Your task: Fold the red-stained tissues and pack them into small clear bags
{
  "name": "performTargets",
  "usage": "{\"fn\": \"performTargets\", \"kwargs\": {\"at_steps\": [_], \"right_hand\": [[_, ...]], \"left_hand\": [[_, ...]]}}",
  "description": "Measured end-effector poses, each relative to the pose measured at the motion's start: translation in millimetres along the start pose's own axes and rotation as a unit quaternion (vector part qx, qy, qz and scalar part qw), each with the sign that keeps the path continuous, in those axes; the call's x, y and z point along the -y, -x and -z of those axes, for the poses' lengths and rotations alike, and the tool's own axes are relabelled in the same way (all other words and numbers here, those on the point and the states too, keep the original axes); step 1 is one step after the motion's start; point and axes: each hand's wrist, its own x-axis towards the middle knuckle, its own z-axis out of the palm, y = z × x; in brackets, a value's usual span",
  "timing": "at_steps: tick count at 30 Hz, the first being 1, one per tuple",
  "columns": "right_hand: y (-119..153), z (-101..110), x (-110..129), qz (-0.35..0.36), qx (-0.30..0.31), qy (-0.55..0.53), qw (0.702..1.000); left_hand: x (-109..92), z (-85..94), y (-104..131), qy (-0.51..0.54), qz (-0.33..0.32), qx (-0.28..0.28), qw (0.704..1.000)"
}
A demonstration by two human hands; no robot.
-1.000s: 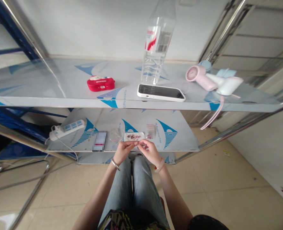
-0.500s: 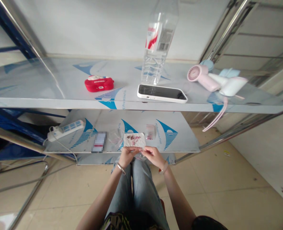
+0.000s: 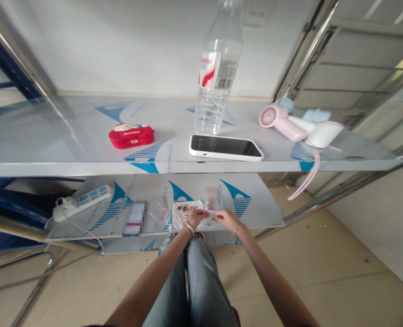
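Note:
Over the front of the lower shelf, my left hand [image 3: 196,218] is closed, its fingertips pinching one end of a small see-through piece [image 3: 211,214] that looks like thin plastic. Its other end is pinched by my right hand [image 3: 229,220], a short way to the right. What kind of thing it is, I cannot make out. Beside my left hand lies a white sheet [image 3: 177,221] with small dark red bits on it, partly covered by the hand. Just behind my fingertips is a clear packet [image 3: 212,194] with red stripes. Left of the sheet rests a crumpled clear plastic bag [image 3: 159,209].
A lit phone [image 3: 135,219] and a white power strip [image 3: 85,202] lie at the lower shelf's left. Above, the upper shelf [image 3: 174,167] carries a red case [image 3: 131,136], a clear bottle [image 3: 218,77], a white-cased phone [image 3: 226,147] and a pink handheld fan [image 3: 283,121].
My hands were close together at the shelf's front edge. Now they are farther apart and farther right, with the see-through piece between them. The view has tilted slightly upward.

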Motion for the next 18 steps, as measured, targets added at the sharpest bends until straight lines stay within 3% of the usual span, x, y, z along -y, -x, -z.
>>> {"fn": "performTargets", "kwargs": {"at_steps": [4,8,15,18], "right_hand": [[-37,3,-14,-0.044,-0.006,0.056,0.997],[-67,-4,-27,-0.082,-0.010,0.113,0.990],[-100,-18,-37,-0.124,-0.026,0.160,0.979],[-102,-23,-38,-0.124,-0.065,0.157,0.978]], "left_hand": [[-5,-8.4,-36,0.072,0.115,-0.053,0.989],[0,-2.0,-48,0.094,0.128,-0.105,0.982],[22,38.9,-19,0.092,0.138,-0.168,0.972],[34,65.5,3,0.070,0.117,-0.271,0.953]]}}
